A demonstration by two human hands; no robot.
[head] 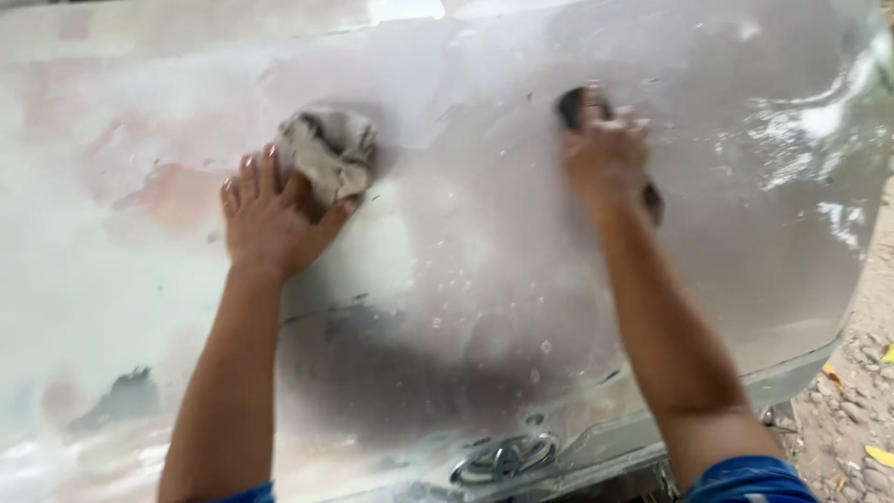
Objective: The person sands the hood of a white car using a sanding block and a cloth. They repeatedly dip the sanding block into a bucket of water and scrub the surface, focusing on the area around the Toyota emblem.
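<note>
A view looking down over a person's two bare arms as they work on a wet, pale grey car panel [466,279] that fills almost the whole frame. The panel is dull and patchy, with pinkish blotches towards the upper left and beads of water scattered across its middle.

Left of centre, the left hand [270,219] lies flat on the panel, fingers spread and pointing up. Its thumb and palm press on the lower edge of a crumpled grey-beige cloth [331,154], which sits bunched against the panel just above and right of the hand. The hand is open rather than closed around the cloth.

Right of centre, in the upper part of the frame, the right hand [605,154] is blurred. Its fingers are curled over a dark sanding block [573,102], holding it against the panel; dark edges show above and below the hand.

At the bottom centre sits a chrome emblem [506,456]. Gravel ground [861,391] with yellow leaves shows at the lower right.
</note>
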